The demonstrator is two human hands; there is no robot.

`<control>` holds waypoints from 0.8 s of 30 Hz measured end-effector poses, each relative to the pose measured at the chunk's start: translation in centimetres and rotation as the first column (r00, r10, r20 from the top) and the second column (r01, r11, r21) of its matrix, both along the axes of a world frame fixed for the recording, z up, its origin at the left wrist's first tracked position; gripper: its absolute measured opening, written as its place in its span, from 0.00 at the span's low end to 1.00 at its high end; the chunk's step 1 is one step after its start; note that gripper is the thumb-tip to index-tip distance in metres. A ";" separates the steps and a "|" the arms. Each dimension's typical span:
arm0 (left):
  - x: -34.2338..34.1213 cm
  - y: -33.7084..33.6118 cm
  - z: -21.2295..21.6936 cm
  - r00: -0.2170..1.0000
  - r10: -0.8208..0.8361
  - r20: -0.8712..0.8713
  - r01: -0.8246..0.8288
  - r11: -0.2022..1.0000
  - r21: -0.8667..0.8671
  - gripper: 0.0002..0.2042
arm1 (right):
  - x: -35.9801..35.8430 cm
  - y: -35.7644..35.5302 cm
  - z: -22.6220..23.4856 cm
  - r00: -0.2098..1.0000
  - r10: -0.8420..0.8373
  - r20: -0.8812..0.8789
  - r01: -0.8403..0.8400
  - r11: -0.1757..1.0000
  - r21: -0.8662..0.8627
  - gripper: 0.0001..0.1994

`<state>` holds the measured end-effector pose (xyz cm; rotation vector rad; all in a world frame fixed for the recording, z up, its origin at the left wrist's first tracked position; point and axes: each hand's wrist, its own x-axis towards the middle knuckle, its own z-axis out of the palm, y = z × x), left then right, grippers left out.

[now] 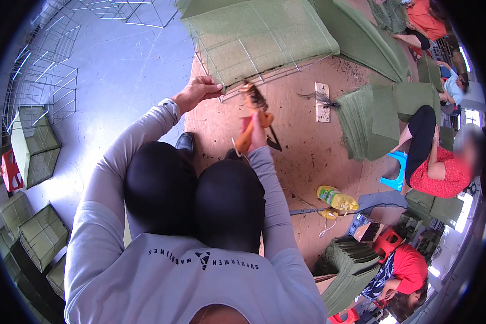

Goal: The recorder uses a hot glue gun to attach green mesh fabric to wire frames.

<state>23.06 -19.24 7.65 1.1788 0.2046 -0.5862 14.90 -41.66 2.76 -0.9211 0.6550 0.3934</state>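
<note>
A wire frame covered in green cloth lies in front of me, its near edge and bare wires facing me. My left hand is closed at its near left corner, thumb and fingers pinching the edge there. In my right hand is an orange glue gun, gripped by the handle. Its browned, crusted front end points up toward the frame's near edge, a short way right of my left fingers. Whether the tip touches the cloth cannot be made out.
Stacked green cloth sheets and a white power strip lie to the right on the brown board, with a yellow bottle nearer. Wire frames and covered boxes stand left. Several people sit along the right.
</note>
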 end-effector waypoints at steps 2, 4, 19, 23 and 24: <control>0.0 -0.3 0.4 1.000 0.010 0.000 -0.010 1.000 -0.003 0.05 | -0.8 0.5 0.0 0.997 0.072 0.027 -0.073 0.997 0.029 0.18; 0.1 -0.5 0.7 1.000 0.008 -0.004 -0.008 1.000 0.007 0.05 | -0.9 0.6 0.1 0.999 0.050 0.003 -0.050 0.999 0.005 0.19; 0.3 -0.7 1.1 1.000 0.003 -0.009 -0.003 1.000 0.021 0.04 | 9.2 -8.7 -0.8 0.973 -0.209 0.096 0.213 0.976 -0.035 0.24; 0.1 -0.3 1.0 1.000 -0.015 0.002 0.015 0.999 0.040 0.06 | 4.3 -3.9 -0.2 0.996 -0.089 -0.009 0.089 0.996 0.006 0.22; 0.1 -0.3 1.1 1.000 -0.014 0.003 0.014 0.999 0.042 0.06 | 3.4 -2.9 -0.5 0.997 -0.074 -0.022 0.074 0.997 0.011 0.20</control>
